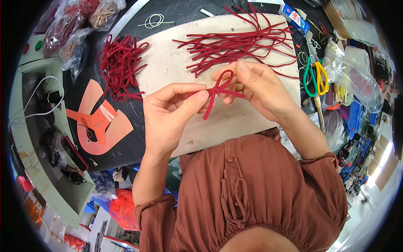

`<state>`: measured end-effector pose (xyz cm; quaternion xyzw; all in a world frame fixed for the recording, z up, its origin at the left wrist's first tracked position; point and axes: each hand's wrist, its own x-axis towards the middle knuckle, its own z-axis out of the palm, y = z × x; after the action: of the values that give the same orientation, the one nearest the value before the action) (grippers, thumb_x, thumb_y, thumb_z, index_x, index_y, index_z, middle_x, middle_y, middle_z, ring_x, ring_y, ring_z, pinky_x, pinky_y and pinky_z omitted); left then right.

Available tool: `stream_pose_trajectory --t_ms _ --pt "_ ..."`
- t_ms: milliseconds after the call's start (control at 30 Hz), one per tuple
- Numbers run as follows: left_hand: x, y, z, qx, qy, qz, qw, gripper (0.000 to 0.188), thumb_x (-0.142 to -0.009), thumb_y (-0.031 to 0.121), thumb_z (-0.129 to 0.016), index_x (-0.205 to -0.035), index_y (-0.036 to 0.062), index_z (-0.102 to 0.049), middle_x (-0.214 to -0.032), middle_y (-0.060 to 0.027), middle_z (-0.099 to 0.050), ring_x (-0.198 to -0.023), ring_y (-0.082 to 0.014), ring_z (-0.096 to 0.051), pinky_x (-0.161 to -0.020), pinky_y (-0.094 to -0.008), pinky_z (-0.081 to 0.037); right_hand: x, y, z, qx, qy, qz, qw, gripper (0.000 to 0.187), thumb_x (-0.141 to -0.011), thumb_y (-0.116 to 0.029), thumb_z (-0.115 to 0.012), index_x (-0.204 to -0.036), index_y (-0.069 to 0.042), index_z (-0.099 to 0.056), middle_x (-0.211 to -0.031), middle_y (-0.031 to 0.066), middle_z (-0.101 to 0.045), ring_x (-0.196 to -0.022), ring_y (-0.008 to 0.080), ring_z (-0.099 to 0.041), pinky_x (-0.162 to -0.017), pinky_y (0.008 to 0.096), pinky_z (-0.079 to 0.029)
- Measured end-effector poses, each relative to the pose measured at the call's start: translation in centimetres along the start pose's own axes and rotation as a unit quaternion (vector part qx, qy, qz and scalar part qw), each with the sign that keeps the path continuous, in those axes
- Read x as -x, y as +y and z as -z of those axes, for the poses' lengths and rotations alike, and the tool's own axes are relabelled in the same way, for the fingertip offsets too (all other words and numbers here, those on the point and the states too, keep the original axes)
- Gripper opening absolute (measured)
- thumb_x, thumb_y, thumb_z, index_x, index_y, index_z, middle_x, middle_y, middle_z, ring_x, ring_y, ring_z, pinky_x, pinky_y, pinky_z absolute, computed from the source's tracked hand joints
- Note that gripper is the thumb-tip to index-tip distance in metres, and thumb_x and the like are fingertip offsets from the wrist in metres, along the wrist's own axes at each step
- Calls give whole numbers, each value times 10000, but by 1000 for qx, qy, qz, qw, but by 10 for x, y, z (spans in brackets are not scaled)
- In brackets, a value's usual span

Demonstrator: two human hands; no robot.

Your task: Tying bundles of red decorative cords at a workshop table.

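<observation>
A small dark red cord bow is held in the air in front of my chest, with one loop pointing up and loose tails hanging down and to the right. My left hand pinches it at its left side between thumb and forefinger. On the other side, the curled fingers of my right hand are around the upright loop; exactly where they grip is partly hidden. Beyond both hands, many straight dark red cords lie spread on a pale board. To the left, a heap of looped dark red cords overlaps the board's edge.
Green-handled scissors and yellow-handled scissors lie at the right, below a blue and white box. Orange cut pieces are on the black tabletop at left. A grey-green machine housing flanks the table.
</observation>
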<state>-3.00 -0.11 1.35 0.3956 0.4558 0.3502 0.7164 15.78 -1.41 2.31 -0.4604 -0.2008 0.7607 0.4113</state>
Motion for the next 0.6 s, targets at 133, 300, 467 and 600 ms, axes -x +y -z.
stream_pose_trajectory --t_ms 133,300,467,600 --pt "1 -4 0 28 5 31 999 155 -809 31 -585 -927 -68 -597 -787 -131 -639 -665 -197 -642 -617 -262 -518 2 9 8 171 -16 98 980 140 -834 -111 -588 -884 17 -612 -834 37 -595 -753 101 -556 -674 245 -455" --pt "1 -1 1 4 -87 69 994 179 -841 90 -567 -940 -56 -603 -776 -139 -642 -647 -178 -635 -606 -255 -523 3 13 2 351 14 248 903 128 -812 -113 -605 -802 12 -629 -725 -9 -586 -681 58 -524 -624 212 -425" --pt "-3 11 0 -17 -155 140 978 131 -801 92 -620 -755 -30 -619 -620 -93 -613 -514 -142 -596 -481 -215 -462 11 9 -2 257 -41 110 959 105 -818 -90 -576 -777 4 -598 -699 -18 -566 -661 50 -497 -612 208 -404" --pt "-3 9 0 9 -184 158 970 118 -792 81 -626 -754 -31 -617 -614 -88 -608 -510 -141 -593 -482 -220 -467 10 6 4 151 -107 -21 983 149 -841 -160 -576 -849 -11 -573 -760 -23 -542 -698 35 -488 -635 187 -392"
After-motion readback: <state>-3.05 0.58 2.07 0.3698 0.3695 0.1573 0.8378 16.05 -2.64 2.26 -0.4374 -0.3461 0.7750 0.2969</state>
